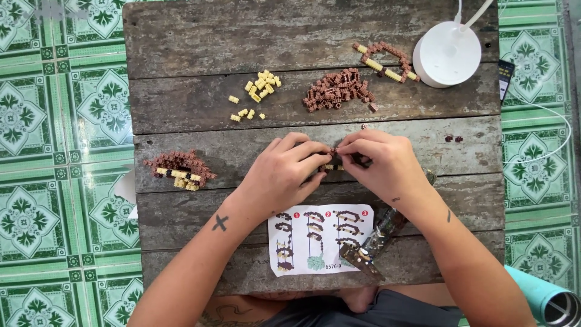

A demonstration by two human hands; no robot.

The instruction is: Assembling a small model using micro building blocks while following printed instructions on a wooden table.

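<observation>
My left hand (284, 172) and my right hand (381, 163) meet over the middle of a weathered wooden table (200, 97). Between their fingertips they pinch a small build of tiny brown and yellow bricks (331, 165), mostly hidden by the fingers. A loose pile of brown bricks (338, 89) and a scatter of yellow bricks (257, 94) lie further back. A printed instruction sheet (318, 239) lies at the near edge, under my wrists.
A finished brown and yellow piece (178, 169) rests at the left, another (384, 59) at the back right beside a white round lamp base (448, 53). A clear plastic bag (378, 239) lies by the sheet. Green patterned floor tiles surround the table; a teal tube (544, 297) lies at lower right.
</observation>
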